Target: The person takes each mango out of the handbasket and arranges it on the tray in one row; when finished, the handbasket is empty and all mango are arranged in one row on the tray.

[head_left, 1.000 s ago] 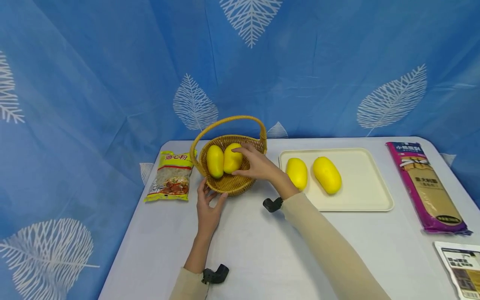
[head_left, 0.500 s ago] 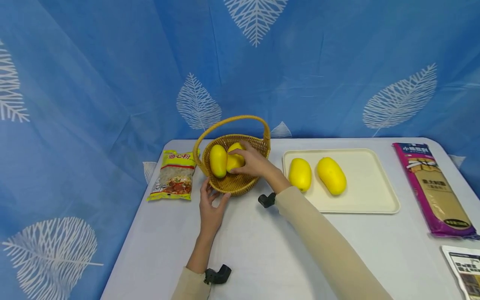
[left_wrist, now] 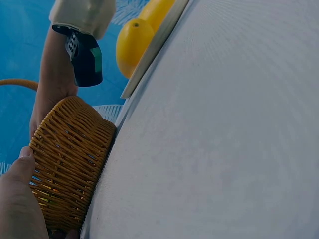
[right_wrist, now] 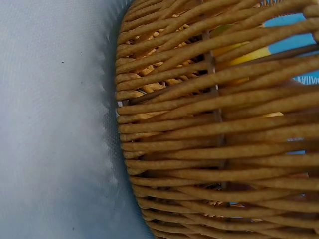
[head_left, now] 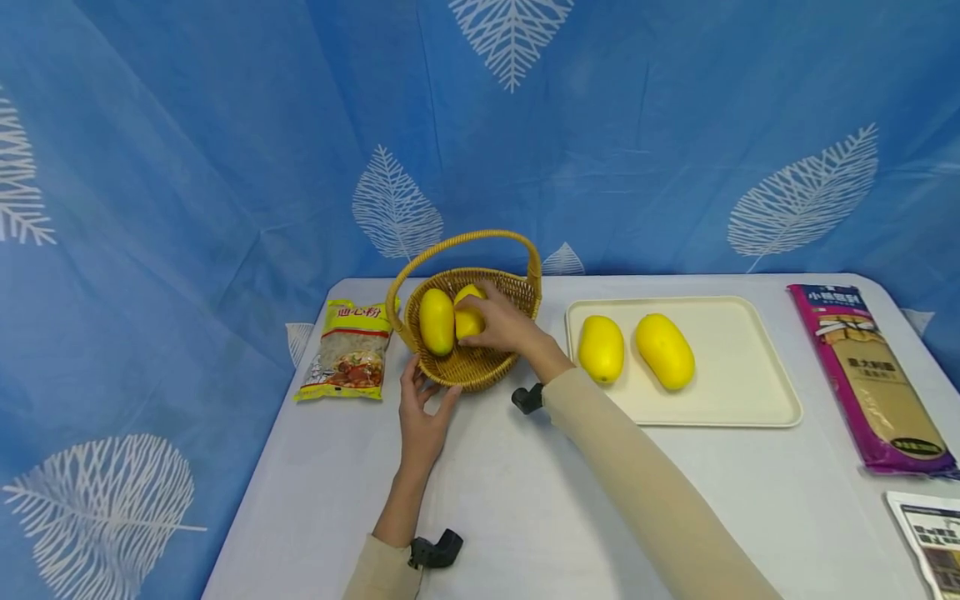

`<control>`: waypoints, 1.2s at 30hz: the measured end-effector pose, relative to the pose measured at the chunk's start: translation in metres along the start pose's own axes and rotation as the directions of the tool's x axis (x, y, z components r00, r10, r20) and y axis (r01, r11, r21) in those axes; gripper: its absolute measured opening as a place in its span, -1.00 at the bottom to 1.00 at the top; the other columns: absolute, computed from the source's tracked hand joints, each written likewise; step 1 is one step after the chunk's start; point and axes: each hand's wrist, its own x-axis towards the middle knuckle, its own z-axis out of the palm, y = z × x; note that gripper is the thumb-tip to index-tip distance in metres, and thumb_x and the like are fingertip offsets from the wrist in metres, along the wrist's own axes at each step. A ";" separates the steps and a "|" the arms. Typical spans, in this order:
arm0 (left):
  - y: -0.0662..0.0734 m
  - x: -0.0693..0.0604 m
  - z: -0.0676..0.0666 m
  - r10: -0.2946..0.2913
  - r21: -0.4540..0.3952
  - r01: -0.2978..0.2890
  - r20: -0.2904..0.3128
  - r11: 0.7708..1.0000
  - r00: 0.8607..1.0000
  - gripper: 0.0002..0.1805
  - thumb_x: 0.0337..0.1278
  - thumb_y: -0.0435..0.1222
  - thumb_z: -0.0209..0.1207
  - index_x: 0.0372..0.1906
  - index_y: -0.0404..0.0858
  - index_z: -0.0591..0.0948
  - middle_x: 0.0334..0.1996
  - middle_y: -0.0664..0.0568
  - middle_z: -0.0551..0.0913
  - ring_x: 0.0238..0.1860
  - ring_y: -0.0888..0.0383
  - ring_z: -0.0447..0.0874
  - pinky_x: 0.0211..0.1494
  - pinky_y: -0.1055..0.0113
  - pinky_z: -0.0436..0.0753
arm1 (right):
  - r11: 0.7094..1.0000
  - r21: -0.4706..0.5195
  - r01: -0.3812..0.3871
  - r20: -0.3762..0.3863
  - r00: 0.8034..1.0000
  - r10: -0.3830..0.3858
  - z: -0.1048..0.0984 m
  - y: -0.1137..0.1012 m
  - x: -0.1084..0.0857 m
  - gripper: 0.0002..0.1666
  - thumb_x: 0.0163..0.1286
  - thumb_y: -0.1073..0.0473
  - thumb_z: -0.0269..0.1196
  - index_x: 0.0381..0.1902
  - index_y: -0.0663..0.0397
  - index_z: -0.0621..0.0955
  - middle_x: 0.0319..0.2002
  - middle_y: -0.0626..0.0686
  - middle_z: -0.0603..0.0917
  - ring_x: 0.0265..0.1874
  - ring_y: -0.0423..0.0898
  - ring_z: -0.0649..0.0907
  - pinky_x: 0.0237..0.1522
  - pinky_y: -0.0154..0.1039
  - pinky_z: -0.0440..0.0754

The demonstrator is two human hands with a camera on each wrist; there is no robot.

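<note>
A brown wicker basket (head_left: 487, 377) with a tall arched handle stands at the back of the table, and a yellow mango (head_left: 437, 322) lies in its left part. Beside that fruit my right hand (head_left: 501, 323) reaches over the rim and grips a second mango (head_left: 468, 310), partly covered by the fingers. My left hand (head_left: 424, 417) holds the basket's front-left side. In the left wrist view its thumb (left_wrist: 22, 167) lies against the woven wall near the rim; its other fingers are mostly hidden. The right wrist view is filled by the basket weave (right_wrist: 224, 134), which hides the right hand.
A cream tray (head_left: 738, 358) holds two mangoes (head_left: 664, 351) right of the basket. On the left lies a yellow pasta bag (head_left: 347, 352). A purple noodle pack (head_left: 873, 375) and a white packet (head_left: 930, 533) lie at the right. A blue curtain hangs behind.
My right hand has lowered slightly in the basket with the second mango, which its fingers now cover more. The left hand stays at the basket. The whole head view has shifted slightly.
</note>
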 end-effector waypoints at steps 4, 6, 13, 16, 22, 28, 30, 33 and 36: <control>0.000 0.000 0.001 0.000 0.003 0.000 0.001 1.000 1.000 -0.15 0.22 -0.40 0.27 0.47 -0.47 0.05 0.34 -0.50 0.23 0.30 -0.39 0.35 0.26 -0.26 0.46 | 1.000 -0.005 0.006 -0.012 1.000 -0.006 0.000 0.002 0.000 -0.35 0.20 -0.06 0.43 0.24 -0.12 0.55 0.52 0.16 0.08 0.45 0.16 0.25 0.40 0.09 0.37; 0.000 0.000 0.001 -0.006 0.005 0.006 0.002 1.000 1.000 -0.15 0.22 -0.38 0.27 0.47 -0.46 0.05 0.34 -0.50 0.23 0.30 -0.39 0.35 0.26 -0.26 0.46 | 1.000 -0.008 0.012 -0.019 1.000 -0.012 0.001 0.002 0.000 -0.36 0.20 -0.05 0.43 0.24 -0.11 0.56 0.51 0.17 0.10 0.46 0.16 0.24 0.41 0.08 0.37; 0.001 0.001 0.000 -0.019 0.008 0.019 0.003 1.000 1.000 -0.14 0.22 -0.33 0.28 0.47 -0.46 0.06 0.34 -0.50 0.24 0.30 -0.39 0.36 0.28 -0.25 0.46 | 0.999 -0.009 0.037 -0.031 0.999 -0.037 0.001 0.003 0.000 -0.36 0.19 -0.04 0.44 0.23 -0.09 0.56 0.46 0.18 0.16 0.44 0.14 0.26 0.41 0.05 0.37; 0.001 0.001 0.000 -0.011 0.013 0.011 0.004 1.000 1.000 -0.14 0.22 -0.34 0.28 0.47 -0.47 0.06 0.34 -0.50 0.24 0.30 -0.39 0.36 0.27 -0.25 0.47 | 0.999 -0.015 0.041 -0.033 0.999 -0.041 0.001 0.004 0.000 -0.36 0.19 -0.05 0.44 0.22 -0.09 0.57 0.47 0.18 0.15 0.44 0.14 0.26 0.40 0.05 0.38; -0.001 0.001 0.000 -0.001 0.021 0.001 -0.001 1.000 1.000 -0.15 0.22 -0.35 0.28 0.46 -0.47 0.07 0.33 -0.48 0.25 0.29 -0.37 0.37 0.26 -0.24 0.48 | 0.999 -0.023 0.040 -0.037 0.998 -0.041 0.001 0.003 0.000 -0.36 0.18 -0.03 0.44 0.22 -0.07 0.57 0.48 0.19 0.14 0.45 0.15 0.25 0.41 0.07 0.38; 0.001 0.001 0.000 0.001 0.023 -0.001 -0.007 1.000 1.000 -0.15 0.22 -0.35 0.28 0.46 -0.48 0.07 0.34 -0.48 0.25 0.30 -0.38 0.36 0.26 -0.24 0.48 | 0.999 -0.008 0.034 -0.041 0.999 -0.034 0.000 0.001 -0.002 -0.36 0.18 -0.02 0.45 0.22 -0.07 0.57 0.49 0.18 0.14 0.44 0.16 0.27 0.39 0.09 0.38; 0.001 0.001 0.000 0.002 0.020 -0.002 -0.006 1.000 1.000 -0.16 0.22 -0.35 0.28 0.46 -0.48 0.07 0.34 -0.49 0.25 0.29 -0.39 0.37 0.26 -0.24 0.48 | 0.999 -0.015 0.031 -0.041 0.999 -0.031 -0.001 0.000 -0.003 -0.37 0.19 -0.03 0.44 0.22 -0.08 0.57 0.49 0.17 0.14 0.44 0.16 0.28 0.40 0.08 0.39; 0.000 0.001 0.000 0.001 0.021 -0.001 -0.003 1.000 1.000 -0.15 0.22 -0.37 0.28 0.46 -0.48 0.06 0.34 -0.48 0.25 0.29 -0.39 0.37 0.26 -0.24 0.48 | 0.999 -0.020 0.039 -0.051 0.998 -0.040 -0.003 -0.001 -0.004 -0.37 0.19 -0.03 0.44 0.22 -0.09 0.57 0.49 0.17 0.14 0.41 0.15 0.32 0.38 0.06 0.41; 0.001 0.000 0.000 -0.002 0.023 0.002 -0.001 1.000 1.000 -0.15 0.22 -0.37 0.28 0.46 -0.48 0.06 0.34 -0.48 0.25 0.29 -0.38 0.37 0.26 -0.24 0.48 | 0.998 -0.013 0.054 -0.065 0.996 -0.055 -0.004 -0.002 -0.007 -0.37 0.18 -0.03 0.44 0.21 -0.09 0.58 0.49 0.17 0.15 0.38 0.16 0.37 0.35 0.06 0.45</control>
